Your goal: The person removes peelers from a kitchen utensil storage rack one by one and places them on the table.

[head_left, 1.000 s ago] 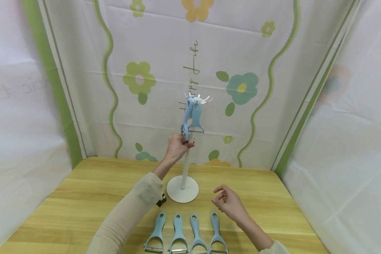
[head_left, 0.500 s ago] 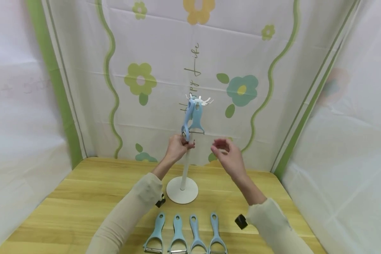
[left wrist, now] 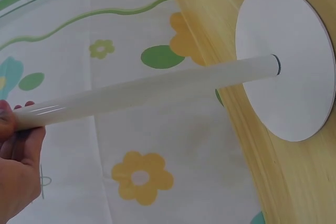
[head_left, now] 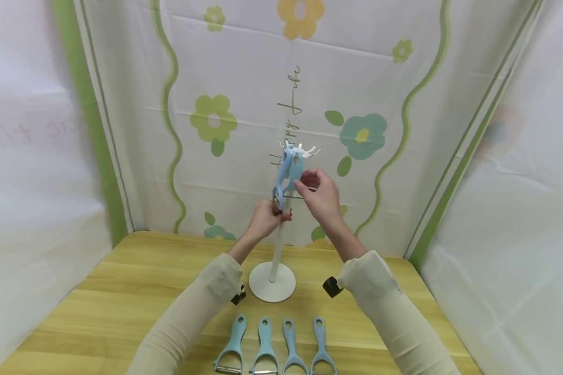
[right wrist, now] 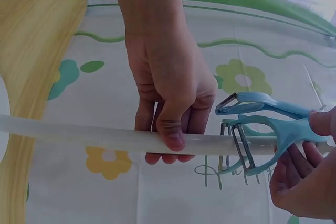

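Observation:
My left hand (head_left: 264, 219) grips the white pole (left wrist: 131, 95) of an upright stand, just below the hanging peelers. Its thumb and fingers wrap the pole in the right wrist view. My right hand (head_left: 320, 194) pinches the handle of a light-blue vegetable peeler (right wrist: 291, 132), its thumb on one side and fingers on the other. That peeler hangs from the stand's white hooks (head_left: 309, 151). Another blue peeler (head_left: 281, 177) hangs beside it on the left. Part of a further peeler shows behind the pole in the right wrist view.
The stand's round white base (head_left: 272, 292) rests on the wooden table (head_left: 136, 291). Several blue peelers (head_left: 265, 338) lie in a row near the front edge, handles pointing away. A printed curtain (head_left: 244, 78) hangs behind, with white cloth at both sides.
My right hand has risen from above the table to the hanging peelers and now pinches one by its handle. My left hand stays on the pole.

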The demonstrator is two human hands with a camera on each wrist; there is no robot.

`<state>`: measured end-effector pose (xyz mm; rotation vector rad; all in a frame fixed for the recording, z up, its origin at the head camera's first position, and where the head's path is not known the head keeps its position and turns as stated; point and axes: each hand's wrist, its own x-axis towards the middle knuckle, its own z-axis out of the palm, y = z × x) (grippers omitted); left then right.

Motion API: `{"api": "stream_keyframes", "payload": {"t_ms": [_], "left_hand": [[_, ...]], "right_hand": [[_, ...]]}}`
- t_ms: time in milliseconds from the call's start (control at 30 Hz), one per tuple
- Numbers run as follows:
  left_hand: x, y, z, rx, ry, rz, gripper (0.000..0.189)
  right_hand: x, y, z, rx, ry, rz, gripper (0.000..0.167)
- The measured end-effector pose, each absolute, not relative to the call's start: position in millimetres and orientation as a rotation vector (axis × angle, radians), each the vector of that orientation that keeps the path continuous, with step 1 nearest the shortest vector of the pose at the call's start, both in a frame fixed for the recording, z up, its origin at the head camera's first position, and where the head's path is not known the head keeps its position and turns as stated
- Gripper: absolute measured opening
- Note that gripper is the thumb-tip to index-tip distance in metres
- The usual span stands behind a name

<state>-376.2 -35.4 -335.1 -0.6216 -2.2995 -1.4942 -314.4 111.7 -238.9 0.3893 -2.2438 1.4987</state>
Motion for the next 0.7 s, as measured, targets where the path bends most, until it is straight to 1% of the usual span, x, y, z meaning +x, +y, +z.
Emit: {"api": "stream_keyframes", "payload": {"t_ms": [200, 467, 700], "left_hand": [[-376.4, -35.2, -334.0, -0.633, -2.304, -1.544, 0.005], [-375.7, -36.4, -333.1, -0.638, -2.304, -1.598, 0.007], [-374.8, -37.0, -331.3, -0.618, -2.341, -1.626, 0.004]], "right_hand": [[-324.1, 103.2, -235.8, 0.35, -2.276, 1.565, 0.032], [-325.3, 100.4, -234.9, 0.399, -2.295, 1.514, 0.022], [-321.7, 100.8, -231.9, 0.397, -2.292, 1.53, 0.024]]}}
